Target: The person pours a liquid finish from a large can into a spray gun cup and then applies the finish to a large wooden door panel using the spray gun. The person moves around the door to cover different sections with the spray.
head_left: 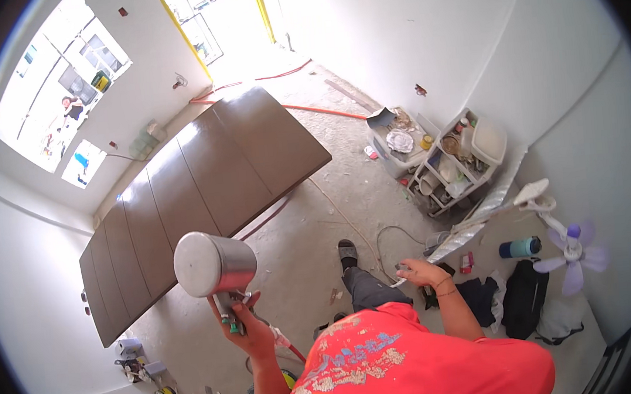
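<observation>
My left hand [254, 329] is closed around the handle of a spray gun with a large silver metal cup [215, 262] on top. A red hose [290, 345] runs down from beside that hand. Beyond the gun, a long glossy brown door panel [194, 183] with several grooves lies flat, raised off the floor. The cup overlaps the panel's near edge in the picture. Out to the right, my right hand [421, 272] has its fingers curled together beside a small white strip [399, 284]. What those fingers hold, if anything, is too small to make out.
A grey storage unit [442, 161] with cups and containers stands at the right wall. Near it are a purple-bladed fan [573, 252], a blue bottle [519, 247] and a black bag [525, 293]. An orange hose [327, 110] crosses the dusty floor. A person [73, 109] is outside the window.
</observation>
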Tool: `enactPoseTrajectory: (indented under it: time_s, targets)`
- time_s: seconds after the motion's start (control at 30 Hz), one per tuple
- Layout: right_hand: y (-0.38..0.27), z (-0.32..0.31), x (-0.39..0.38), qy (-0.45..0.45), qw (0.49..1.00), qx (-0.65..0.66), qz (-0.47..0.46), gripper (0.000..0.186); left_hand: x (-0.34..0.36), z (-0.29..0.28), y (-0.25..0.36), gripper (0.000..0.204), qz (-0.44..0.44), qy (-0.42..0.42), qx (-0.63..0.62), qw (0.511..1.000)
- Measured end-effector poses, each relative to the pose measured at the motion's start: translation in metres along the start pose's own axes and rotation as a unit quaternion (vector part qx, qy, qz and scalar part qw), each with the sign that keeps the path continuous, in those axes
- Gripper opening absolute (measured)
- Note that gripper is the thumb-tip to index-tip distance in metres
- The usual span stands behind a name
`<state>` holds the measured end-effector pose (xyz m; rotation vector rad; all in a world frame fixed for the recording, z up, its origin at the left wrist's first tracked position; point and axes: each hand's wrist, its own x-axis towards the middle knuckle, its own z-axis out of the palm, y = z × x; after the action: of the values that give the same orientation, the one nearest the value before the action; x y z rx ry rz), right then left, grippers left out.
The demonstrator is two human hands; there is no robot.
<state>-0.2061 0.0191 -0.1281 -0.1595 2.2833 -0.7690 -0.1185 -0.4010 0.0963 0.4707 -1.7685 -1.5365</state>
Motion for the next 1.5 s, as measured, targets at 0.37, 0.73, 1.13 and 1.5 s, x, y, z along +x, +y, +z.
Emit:
enactPoseTrajectory:
  time_s: [0.37, 0.73, 1.13, 1.5]
  targets:
    - [-0.043, -0.195, 0.216, -0.051, 0.997, 0.027, -0.056, 0.07, 0.182, 0.208, 0.004, 0.058, 0.058, -0.036, -0.056, 0.996]
    - [-0.184, -0.443, 0.449, -0.028, 0.951, -0.153, -0.266, 0.068, 0.311, 0.345, -0.004, 0.059, 0.064, 0.111, -0.046, 0.991]
    - [-0.237, -0.677, 0.719, -0.142, 0.905, -0.311, -0.251, 0.061, 0.336, 0.405, 0.016, 0.062, 0.068, 0.48, 0.207, 0.85]
    - [-0.404, -0.692, 0.939, -0.26, 0.791, -0.387, -0.397, 0.06, 0.293, 0.597, 0.107, 0.075, 0.076, 0.707, 0.31, 0.632]
